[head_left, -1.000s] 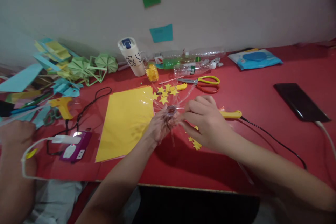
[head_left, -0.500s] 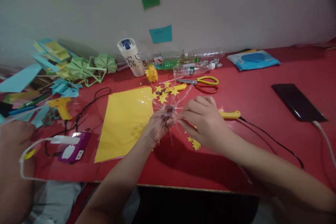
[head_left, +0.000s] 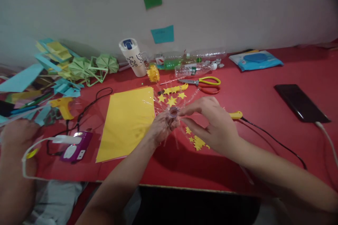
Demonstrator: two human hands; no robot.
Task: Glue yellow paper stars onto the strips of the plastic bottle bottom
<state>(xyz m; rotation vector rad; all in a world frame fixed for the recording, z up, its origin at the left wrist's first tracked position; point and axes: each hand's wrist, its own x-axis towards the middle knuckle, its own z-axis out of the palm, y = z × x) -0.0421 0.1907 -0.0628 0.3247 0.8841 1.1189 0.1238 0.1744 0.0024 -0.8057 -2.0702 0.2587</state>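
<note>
My left hand (head_left: pixel 164 124) grips a clear plastic bottle top (head_left: pixel 173 112) from below, its round neck facing up. Thin clear strips fan outward from it, hard to see against the red table. Several yellow stars (head_left: pixel 171 101) lie along the far strips and appear to be attached to them. My right hand (head_left: pixel 211 123) is at the right side of the neck, thumb and forefinger pinched close together on the clear plastic. Exactly which part they hold is blurred. Beneath the right hand is a small pile of loose yellow stars (head_left: pixel 198 143).
Yellow paper sheets (head_left: pixel 125 123) lie left; scissors (head_left: pixel 204 82), a yellow cutter (head_left: pixel 181 88), bottles (head_left: pixel 195 69) and a tumbler (head_left: pixel 133 58) behind. A corded yellow handle (head_left: pixel 236 115) and phone (head_left: pixel 301 102) are right. A glue gun (head_left: pixel 63 107), purple power adapter (head_left: pixel 76 147) and another person's arm (head_left: pixel 17 168) are left.
The bottle top has turned and shifted slightly right in my left hand, its stars moving right with it. My right hand has followed slightly right, still at the neck.
</note>
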